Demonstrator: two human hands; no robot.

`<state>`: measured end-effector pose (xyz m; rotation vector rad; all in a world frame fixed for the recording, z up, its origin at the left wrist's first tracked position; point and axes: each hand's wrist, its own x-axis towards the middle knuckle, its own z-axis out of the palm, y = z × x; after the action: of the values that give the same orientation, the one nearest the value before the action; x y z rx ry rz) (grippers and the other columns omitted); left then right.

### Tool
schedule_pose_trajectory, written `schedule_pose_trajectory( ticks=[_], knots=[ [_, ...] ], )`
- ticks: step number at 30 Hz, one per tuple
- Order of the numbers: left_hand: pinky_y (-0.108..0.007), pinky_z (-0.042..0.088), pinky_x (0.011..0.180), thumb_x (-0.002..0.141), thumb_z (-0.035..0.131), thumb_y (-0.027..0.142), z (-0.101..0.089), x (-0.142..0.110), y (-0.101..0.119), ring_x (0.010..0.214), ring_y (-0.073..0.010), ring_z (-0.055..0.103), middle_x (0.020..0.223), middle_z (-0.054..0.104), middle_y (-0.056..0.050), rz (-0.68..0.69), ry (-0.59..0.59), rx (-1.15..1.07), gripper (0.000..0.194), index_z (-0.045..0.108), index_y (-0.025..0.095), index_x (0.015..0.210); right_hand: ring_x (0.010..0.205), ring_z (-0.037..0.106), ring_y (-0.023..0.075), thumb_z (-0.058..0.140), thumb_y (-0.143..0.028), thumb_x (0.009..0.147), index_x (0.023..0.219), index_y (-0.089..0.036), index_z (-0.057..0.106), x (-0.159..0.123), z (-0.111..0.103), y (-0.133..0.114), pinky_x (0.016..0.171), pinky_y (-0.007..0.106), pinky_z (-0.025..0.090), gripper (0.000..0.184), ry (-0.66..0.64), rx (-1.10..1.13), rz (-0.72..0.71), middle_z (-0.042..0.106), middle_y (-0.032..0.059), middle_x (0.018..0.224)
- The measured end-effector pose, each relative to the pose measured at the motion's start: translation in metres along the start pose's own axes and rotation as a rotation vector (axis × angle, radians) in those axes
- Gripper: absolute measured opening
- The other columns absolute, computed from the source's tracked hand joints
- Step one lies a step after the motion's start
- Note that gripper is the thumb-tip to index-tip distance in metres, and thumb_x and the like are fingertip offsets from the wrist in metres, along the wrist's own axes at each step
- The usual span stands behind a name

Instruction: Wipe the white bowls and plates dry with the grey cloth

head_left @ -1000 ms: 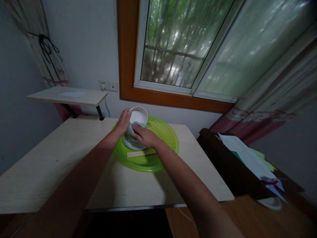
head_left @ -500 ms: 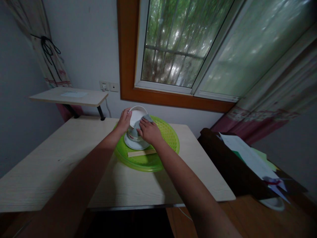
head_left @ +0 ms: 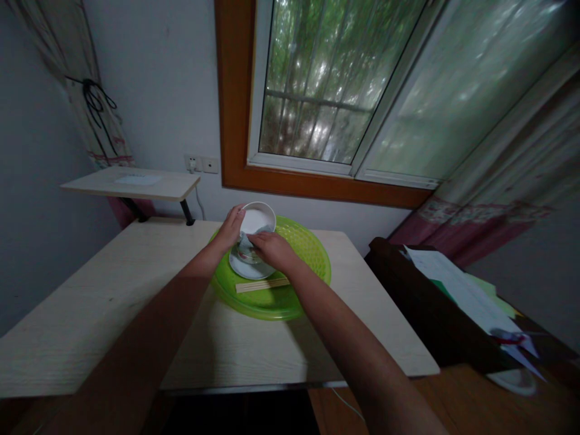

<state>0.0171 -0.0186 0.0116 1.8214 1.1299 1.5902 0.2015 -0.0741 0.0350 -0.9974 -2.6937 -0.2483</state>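
A white bowl [head_left: 258, 215] is tilted towards me above a green round tray [head_left: 272, 313]. My left hand [head_left: 231, 227] grips the bowl's left side by its rim. In my right hand [head_left: 272, 249] a grey-blue cloth [head_left: 245, 241] is pinched and pressed against the bowl's near rim. Below the held bowl, another bowl with a patterned side [head_left: 248, 256] shows partly, standing on a white plate [head_left: 251, 271]. Light wooden chopsticks [head_left: 261, 284] lie on the tray in front of the plate, their right ends hidden by my right arm.
The tray stands on a pale wooden table [head_left: 136, 290] against the wall. A small raised shelf [head_left: 167, 186] with a paper on it is at the back left. To the right, a dark piece of furniture [head_left: 408, 302] carries papers [head_left: 453, 284]. A window is behind.
My right hand has drawn the cloth from the bowl's right inner side down to its near rim. The bowl has turned slightly in my left hand. The view has shifted a little.
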Motion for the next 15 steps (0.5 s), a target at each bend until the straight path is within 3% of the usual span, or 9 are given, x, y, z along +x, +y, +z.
schedule_pose_trajectory(
  ticks=[3, 8, 12, 15],
  knots=[
    [-0.040, 0.035, 0.117, 0.098, 0.036, 0.054, -0.001, 0.003, -0.003, 0.133, -0.0223, 0.051, 0.138, 0.058, -0.011, 0.004, -0.038, -0.044, 0.050, 0.057, 0.022, 0.130, 0.107, 0.063, 0.0244, 0.054, -0.020, 0.097, 0.123, -0.018, 0.064, 0.002, -0.003, -0.005, 0.091, 0.034, 0.045, 0.028, 0.005, -0.069, 0.040, 0.073, 0.0103, 0.112],
    [-0.043, 0.039, 0.113, 0.090, 0.050, 0.049, -0.005, 0.008, -0.003, 0.130, -0.0251, 0.053, 0.142, 0.057, -0.009, -0.098, 0.003, -0.146, 0.050, 0.056, 0.023, 0.132, 0.111, 0.061, 0.0254, 0.052, -0.020, 0.098, 0.118, -0.019, 0.068, -0.002, -0.009, -0.003, 0.092, 0.036, 0.042, 0.025, 0.006, -0.112, 0.068, 0.073, 0.0113, 0.113],
    [-0.041, 0.049, 0.100, 0.084, 0.058, 0.051, -0.006, 0.007, 0.001, 0.112, -0.0259, 0.062, 0.122, 0.068, -0.010, -0.205, -0.060, -0.233, 0.047, 0.064, 0.019, 0.117, 0.118, 0.059, 0.0261, 0.052, -0.019, 0.098, 0.111, -0.017, 0.071, -0.007, -0.009, 0.009, 0.094, 0.038, 0.040, 0.023, 0.043, -0.140, 0.132, 0.071, 0.0127, 0.120],
    [-0.039, 0.052, 0.092, 0.081, 0.060, 0.052, -0.005, 0.006, 0.000, 0.101, -0.0248, 0.065, 0.108, 0.071, -0.010, -0.238, -0.095, -0.231, 0.045, 0.066, 0.017, 0.109, 0.124, 0.057, 0.0262, 0.047, -0.016, 0.100, 0.120, -0.015, 0.068, -0.007, -0.008, 0.011, 0.098, 0.041, 0.039, 0.029, 0.076, -0.160, 0.146, 0.068, 0.0133, 0.128]
  ],
)
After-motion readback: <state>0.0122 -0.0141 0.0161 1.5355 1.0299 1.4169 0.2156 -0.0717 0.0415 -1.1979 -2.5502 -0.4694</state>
